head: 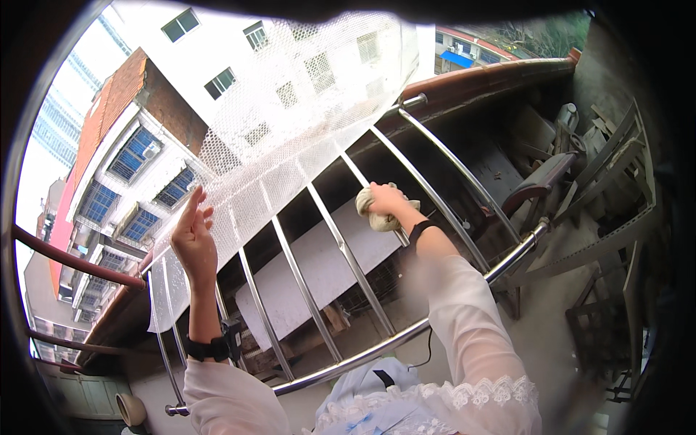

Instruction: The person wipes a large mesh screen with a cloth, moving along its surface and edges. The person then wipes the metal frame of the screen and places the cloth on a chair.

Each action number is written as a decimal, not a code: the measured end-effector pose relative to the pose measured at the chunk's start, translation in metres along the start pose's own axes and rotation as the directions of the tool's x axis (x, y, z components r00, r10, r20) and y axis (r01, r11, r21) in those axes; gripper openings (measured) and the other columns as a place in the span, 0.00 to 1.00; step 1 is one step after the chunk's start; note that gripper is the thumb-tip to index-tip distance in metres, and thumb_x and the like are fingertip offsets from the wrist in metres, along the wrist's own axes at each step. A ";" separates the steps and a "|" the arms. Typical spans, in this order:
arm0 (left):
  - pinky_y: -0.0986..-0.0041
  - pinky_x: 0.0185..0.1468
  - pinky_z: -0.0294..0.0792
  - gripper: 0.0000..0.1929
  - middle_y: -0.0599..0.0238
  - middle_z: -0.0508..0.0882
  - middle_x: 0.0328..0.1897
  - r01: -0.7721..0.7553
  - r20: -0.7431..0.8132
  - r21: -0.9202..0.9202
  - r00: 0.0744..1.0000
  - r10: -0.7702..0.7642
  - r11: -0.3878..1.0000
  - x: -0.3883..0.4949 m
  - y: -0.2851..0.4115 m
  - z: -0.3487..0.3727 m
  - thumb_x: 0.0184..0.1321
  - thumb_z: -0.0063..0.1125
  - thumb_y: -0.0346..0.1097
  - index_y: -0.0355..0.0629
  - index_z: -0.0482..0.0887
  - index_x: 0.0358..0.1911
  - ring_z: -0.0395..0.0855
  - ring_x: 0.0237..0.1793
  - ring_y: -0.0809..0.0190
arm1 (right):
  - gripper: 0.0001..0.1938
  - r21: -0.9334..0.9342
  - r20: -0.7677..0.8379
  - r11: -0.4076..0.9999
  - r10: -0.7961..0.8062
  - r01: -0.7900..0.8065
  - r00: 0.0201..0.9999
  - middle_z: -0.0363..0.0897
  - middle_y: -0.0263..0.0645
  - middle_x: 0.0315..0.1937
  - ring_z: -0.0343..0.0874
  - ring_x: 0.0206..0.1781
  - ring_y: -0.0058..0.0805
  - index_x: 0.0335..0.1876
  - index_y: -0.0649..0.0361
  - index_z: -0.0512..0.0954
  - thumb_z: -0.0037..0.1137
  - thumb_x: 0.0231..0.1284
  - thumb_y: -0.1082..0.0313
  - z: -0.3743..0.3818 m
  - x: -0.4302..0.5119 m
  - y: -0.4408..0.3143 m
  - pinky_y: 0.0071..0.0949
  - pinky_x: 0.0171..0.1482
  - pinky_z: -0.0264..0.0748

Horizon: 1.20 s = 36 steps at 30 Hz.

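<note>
My right hand (387,200) grips a crumpled beige cloth (381,209) around one upright bar of a stainless steel railing (353,342). Raised at the left, my left hand (194,239) has its fingers up and partly spread and holds nothing that I can see; whether it touches the sheet behind it I cannot tell. A translucent bubble-textured plastic sheet (304,152) hangs over the far part of the railing and covers the upper ends of several bars. The lower parts of the bars are bare metal.
Beyond the bars lies a pale flat board (321,255). Dark red metal pipes (76,260) run at the left, above a brown pot (130,409). An old chair (538,179) and piled wooden scraps (603,136) stand at the right. Buildings (147,147) rise outside.
</note>
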<state>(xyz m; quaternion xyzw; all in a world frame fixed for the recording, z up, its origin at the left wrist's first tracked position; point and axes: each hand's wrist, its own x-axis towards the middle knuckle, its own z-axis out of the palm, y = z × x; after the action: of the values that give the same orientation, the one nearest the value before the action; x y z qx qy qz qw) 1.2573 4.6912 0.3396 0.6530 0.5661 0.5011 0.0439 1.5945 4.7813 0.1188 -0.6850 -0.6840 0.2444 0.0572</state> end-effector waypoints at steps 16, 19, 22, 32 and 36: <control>0.78 0.41 0.78 0.15 0.61 0.85 0.46 0.121 -0.141 -0.042 0.982 -0.126 0.992 -0.001 -0.024 -0.002 0.66 0.49 0.27 0.48 0.81 0.55 0.86 0.39 0.67 | 0.49 -0.354 -0.183 0.891 0.230 -0.283 0.956 0.63 0.60 0.61 0.74 0.56 0.55 0.75 0.48 0.42 0.61 0.47 0.59 -0.060 0.116 0.044 0.50 0.51 0.75; 0.80 0.40 0.77 0.16 0.60 0.85 0.46 0.138 -0.176 -0.029 0.974 -0.141 0.990 -0.003 -0.025 -0.004 0.66 0.49 0.26 0.48 0.81 0.55 0.86 0.38 0.67 | 0.42 -0.309 -0.196 0.915 0.204 -0.258 0.959 0.69 0.57 0.58 0.76 0.55 0.50 0.70 0.53 0.51 0.59 0.48 0.60 -0.075 0.160 0.037 0.44 0.53 0.75; 0.81 0.40 0.77 0.16 0.60 0.85 0.46 0.189 -0.185 -0.068 0.963 -0.199 0.980 -0.006 -0.023 -0.004 0.66 0.48 0.26 0.48 0.81 0.55 0.86 0.38 0.68 | 0.39 -0.221 -0.210 0.928 0.256 -0.301 0.944 0.69 0.55 0.58 0.75 0.58 0.48 0.68 0.52 0.53 0.57 0.49 0.58 -0.081 0.188 0.030 0.43 0.56 0.74; 0.76 0.42 0.79 0.16 0.58 0.86 0.46 0.158 -0.178 -0.115 0.968 -0.177 0.981 -0.019 -0.017 0.019 0.66 0.49 0.26 0.48 0.81 0.54 0.86 0.40 0.66 | 0.39 -0.194 -0.186 0.939 0.247 -0.282 0.951 0.76 0.49 0.52 0.75 0.57 0.48 0.70 0.37 0.54 0.54 0.47 0.60 -0.074 0.149 0.045 0.45 0.56 0.72; 0.72 0.44 0.80 0.14 0.59 0.85 0.47 0.110 -0.137 -0.120 0.982 -0.127 0.987 -0.026 -0.013 0.026 0.67 0.47 0.27 0.46 0.81 0.53 0.86 0.41 0.65 | 0.40 -0.155 -0.179 0.946 0.256 -0.284 0.950 0.77 0.50 0.53 0.75 0.56 0.50 0.71 0.40 0.55 0.53 0.45 0.59 -0.068 0.080 0.071 0.42 0.59 0.69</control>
<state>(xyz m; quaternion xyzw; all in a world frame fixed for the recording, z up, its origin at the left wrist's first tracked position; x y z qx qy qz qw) 1.2708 4.6885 0.3027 0.5767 0.5768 0.5745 0.0692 1.6823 4.8722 0.1283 -0.7918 -0.5959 0.1331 0.0148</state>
